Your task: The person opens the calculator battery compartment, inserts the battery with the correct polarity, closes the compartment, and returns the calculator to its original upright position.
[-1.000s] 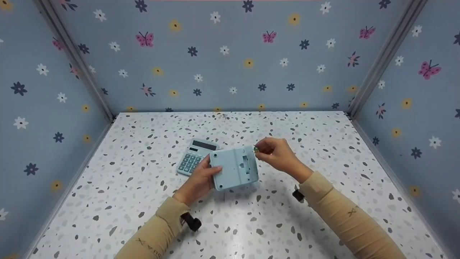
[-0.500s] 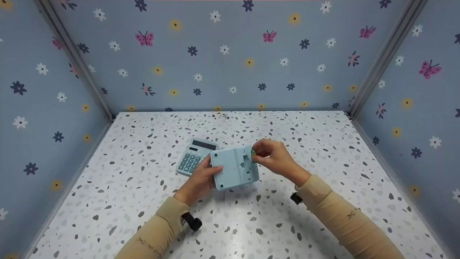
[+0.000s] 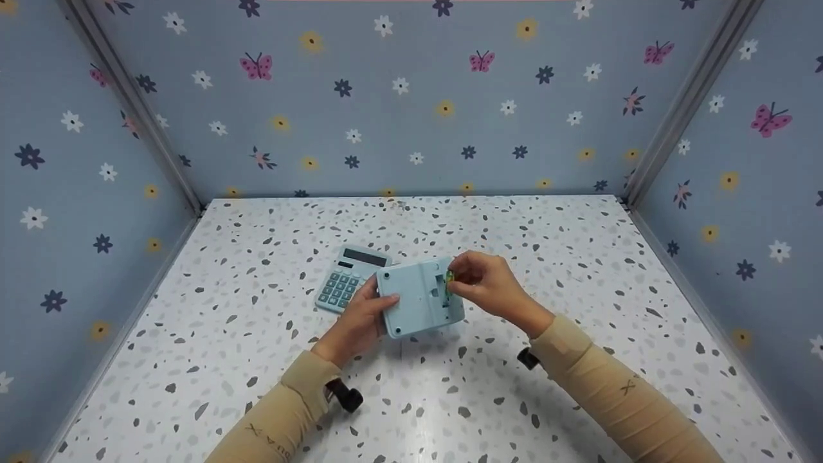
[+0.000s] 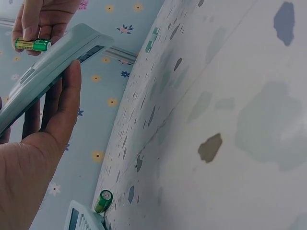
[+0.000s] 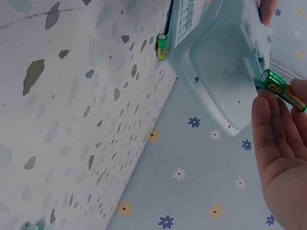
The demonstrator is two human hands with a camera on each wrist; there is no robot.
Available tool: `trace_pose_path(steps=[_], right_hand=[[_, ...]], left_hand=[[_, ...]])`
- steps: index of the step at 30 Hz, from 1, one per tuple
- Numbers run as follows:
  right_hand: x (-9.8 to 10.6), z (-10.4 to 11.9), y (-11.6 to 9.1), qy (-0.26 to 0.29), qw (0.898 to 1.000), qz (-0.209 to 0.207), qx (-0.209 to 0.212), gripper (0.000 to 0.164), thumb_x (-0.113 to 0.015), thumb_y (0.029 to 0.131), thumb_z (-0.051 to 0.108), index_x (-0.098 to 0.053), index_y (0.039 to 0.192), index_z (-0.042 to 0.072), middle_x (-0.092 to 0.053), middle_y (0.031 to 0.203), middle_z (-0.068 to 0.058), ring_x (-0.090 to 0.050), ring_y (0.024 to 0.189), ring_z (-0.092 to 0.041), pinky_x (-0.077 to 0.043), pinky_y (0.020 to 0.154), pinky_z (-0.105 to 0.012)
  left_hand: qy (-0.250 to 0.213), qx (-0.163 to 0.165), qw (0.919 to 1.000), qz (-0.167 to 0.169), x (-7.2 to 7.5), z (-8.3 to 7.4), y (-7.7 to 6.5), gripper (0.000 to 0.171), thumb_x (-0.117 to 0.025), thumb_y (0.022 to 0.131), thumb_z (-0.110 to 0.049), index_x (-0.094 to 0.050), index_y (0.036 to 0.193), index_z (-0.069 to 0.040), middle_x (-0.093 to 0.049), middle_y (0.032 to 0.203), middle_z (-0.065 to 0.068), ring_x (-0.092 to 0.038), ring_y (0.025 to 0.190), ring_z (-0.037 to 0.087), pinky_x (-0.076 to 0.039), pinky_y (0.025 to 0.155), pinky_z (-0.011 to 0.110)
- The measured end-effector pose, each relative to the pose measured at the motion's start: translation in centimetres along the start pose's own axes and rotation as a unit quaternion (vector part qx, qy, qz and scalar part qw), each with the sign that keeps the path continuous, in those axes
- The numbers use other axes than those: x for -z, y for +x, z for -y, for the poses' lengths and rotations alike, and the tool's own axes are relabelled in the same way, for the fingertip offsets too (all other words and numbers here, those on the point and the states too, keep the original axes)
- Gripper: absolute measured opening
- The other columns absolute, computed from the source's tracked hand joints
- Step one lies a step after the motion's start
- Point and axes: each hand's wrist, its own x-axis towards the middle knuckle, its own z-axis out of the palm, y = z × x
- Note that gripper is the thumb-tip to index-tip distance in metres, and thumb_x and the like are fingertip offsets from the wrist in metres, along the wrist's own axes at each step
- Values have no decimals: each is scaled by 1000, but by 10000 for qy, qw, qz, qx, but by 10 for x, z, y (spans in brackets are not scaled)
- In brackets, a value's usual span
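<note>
A light-blue calculator (image 3: 408,299) is held above the table, its back turned up and its battery compartment (image 3: 439,291) uncovered. My left hand (image 3: 358,316) grips it by the left side, thumb on the back and fingers beneath. My right hand (image 3: 487,284) pinches a green and gold battery (image 5: 279,88) between thumb and fingers, right at the compartment. In the head view most of this battery is covered by the fingers. Behind the left hand, a second light-blue calculator (image 3: 350,280) lies face up on the table.
Another green battery (image 5: 161,47) stands out beside the lying calculator in both wrist views; the head view hides it. A small teal piece (image 4: 151,40) lies on the speckled table (image 3: 257,386). Flower-patterned panels (image 3: 411,96) enclose the back and sides.
My right hand has brought the battery from the calculator's upper right corner down and left to the compartment. The left hand and the calculator have hardly moved.
</note>
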Motion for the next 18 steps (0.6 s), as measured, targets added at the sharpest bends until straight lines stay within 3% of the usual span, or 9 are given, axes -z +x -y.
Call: trace_pose_path(steps=[13,18], right_hand=[[-7,-1,-2,48,9998,-56,-184,16,-82,94,4,-77,109,1,-79,98,-13,-71,85,-15,-59,76,-23],[-8,-2,-1,44,9998,-36,-205,17,-82,93,3,-75,109,0,-78,98,-13,-71,85,-16,-59,77,-23]], left_hand=[[-154,-39,9999,6,-4,0,-1,70,-53,109,-6,-24,171,-19,-48,164,15,-62,134,25,-56,109,47],[-111,-66,9999,0,-3,-1,-2,69,-55,109,-7,-25,170,-19,-48,165,14,-61,134,25,-56,108,46]])
